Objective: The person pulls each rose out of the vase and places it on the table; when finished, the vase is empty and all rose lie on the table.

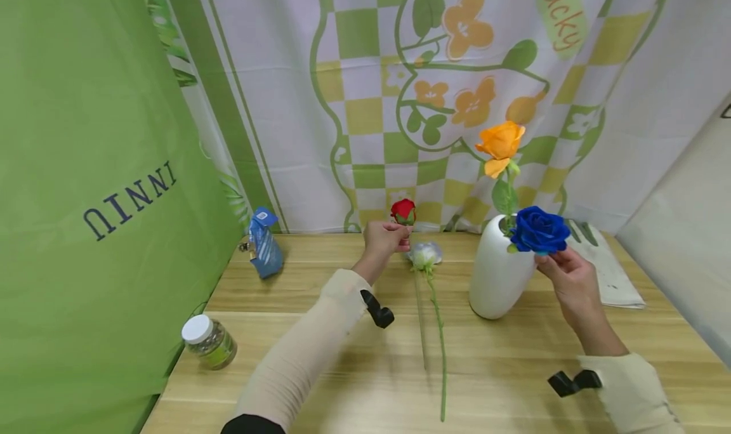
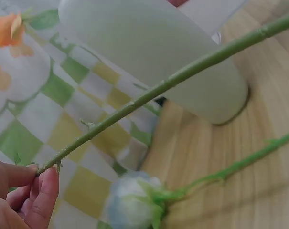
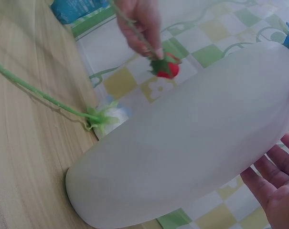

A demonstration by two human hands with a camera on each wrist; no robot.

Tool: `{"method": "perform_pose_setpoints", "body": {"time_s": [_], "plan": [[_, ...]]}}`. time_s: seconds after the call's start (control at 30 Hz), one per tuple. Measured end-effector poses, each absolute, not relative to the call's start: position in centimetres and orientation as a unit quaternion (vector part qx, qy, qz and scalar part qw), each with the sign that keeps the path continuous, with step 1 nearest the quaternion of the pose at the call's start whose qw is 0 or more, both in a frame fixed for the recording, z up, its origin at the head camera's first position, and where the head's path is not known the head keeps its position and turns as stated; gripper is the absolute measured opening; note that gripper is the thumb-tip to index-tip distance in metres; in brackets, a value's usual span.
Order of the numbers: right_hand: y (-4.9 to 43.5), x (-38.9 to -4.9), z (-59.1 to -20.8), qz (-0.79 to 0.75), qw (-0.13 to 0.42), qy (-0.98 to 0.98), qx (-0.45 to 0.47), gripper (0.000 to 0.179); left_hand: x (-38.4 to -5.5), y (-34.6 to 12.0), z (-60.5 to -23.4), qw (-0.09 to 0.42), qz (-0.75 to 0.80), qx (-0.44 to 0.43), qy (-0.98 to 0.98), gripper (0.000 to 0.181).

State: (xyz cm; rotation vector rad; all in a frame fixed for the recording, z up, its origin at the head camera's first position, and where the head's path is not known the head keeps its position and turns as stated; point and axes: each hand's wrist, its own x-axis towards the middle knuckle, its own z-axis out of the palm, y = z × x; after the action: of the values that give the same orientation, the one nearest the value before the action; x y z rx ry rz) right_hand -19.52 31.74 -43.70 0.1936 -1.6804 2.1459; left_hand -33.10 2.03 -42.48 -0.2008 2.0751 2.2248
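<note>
A red rose (image 1: 403,210) is pinched just below its bloom by my left hand (image 1: 385,240). Its long green stem (image 2: 134,102) slants across the left wrist view. Below that hand a pale white-blue rose (image 1: 425,256) lies on the table, stem toward me. The white vase (image 1: 495,275) stands upright to the right, holding an orange rose (image 1: 500,142), which rises high, and a blue rose (image 1: 539,230), which leans over the rim. My right hand (image 1: 573,285) is beside the vase under the blue bloom; its extended fingers (image 3: 278,162) lie along the vase's side in the right wrist view.
On the left of the wooden table (image 1: 320,294) are a blue packet (image 1: 266,250) and a jar (image 1: 210,342) with a white lid. A folded cloth (image 1: 611,272) lies behind the right hand. A patterned curtain (image 1: 274,104) hangs along the back edge.
</note>
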Motion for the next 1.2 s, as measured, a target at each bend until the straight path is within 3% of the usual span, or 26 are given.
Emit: {"method": "perform_pose_setpoints", "body": {"time_s": [0.17, 0.5, 1.2], "plan": [[31.5, -19.6, -43.6, 0.770, 0.207, -0.600, 0.072, 0.026, -33.5, 1.7, -44.6, 0.038, 0.706, -0.088, 0.702, 0.012], [31.7, -19.4, -43.6, 0.768, 0.206, -0.603, 0.064, 0.023, -33.6, 1.2, -48.9, 0.067, 0.670, -0.121, 0.730, 0.006], [31.5, -19.6, -43.5, 0.785, 0.207, -0.579, 0.076, 0.028, -33.5, 1.3, -50.8, 0.093, 0.644, -0.138, 0.747, 0.007]]}}
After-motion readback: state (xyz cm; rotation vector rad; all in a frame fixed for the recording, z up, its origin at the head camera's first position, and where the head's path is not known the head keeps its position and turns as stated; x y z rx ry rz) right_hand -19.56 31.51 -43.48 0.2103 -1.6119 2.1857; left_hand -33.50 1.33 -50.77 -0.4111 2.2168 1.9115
